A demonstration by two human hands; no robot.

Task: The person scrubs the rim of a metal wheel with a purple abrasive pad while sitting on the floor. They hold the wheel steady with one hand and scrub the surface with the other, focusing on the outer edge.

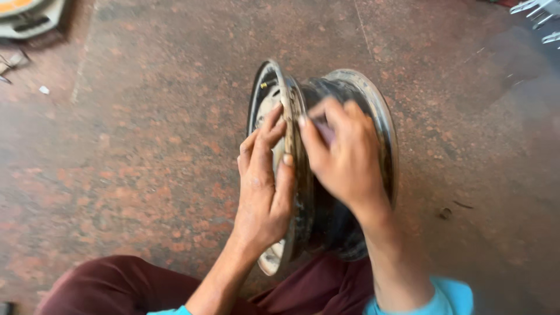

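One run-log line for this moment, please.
left hand: grips wheel rim flange | right hand: blurred, on flange edge | rim: upright on stone floor

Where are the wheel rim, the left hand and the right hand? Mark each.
wheel rim (382, 111), head view, bare outer flange.
left hand (263, 186), head view, back of the hand.
right hand (344, 157), head view, back of the hand.

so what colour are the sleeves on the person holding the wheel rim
Bright turquoise blue sleeves, showing at both wrists at the bottom edge of the head view.
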